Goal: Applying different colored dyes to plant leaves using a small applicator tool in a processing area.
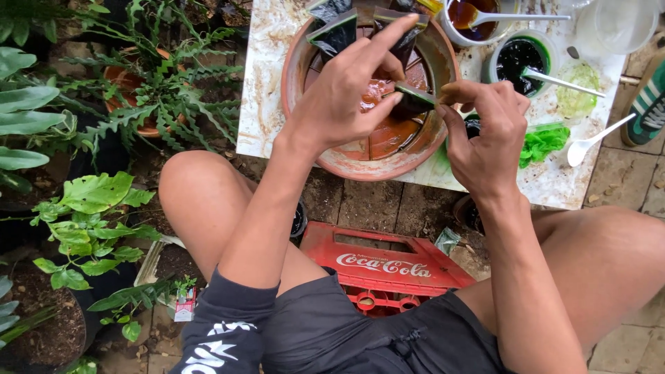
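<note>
1. Head view: the left hand [346,90] reaches over a terracotta bowl [305,62] that sits on a marbled board [267,83]. Its fingers are spread and partly curled, with the thumb and a fingertip meeting one end of a small dark green wedge [414,102].
2. The right hand [485,138] pinches the other end of that wedge between thumb and forefinger, the other fingers curled in. The wedge sits above the bowl's right inner side.
3. More dark wedges [336,31] lean along the bowl's far rim.
4. Beside the bowl stand a cup of brown liquid [478,24] and a cup of dark liquid [519,59], each with a white spoon. A crumpled green leaf [544,144] and another white spoon [589,144] lie near the right hand.
5. A red crate [381,266] lies below, between the person's knees; potted plants [159,90] fill the left.
</note>
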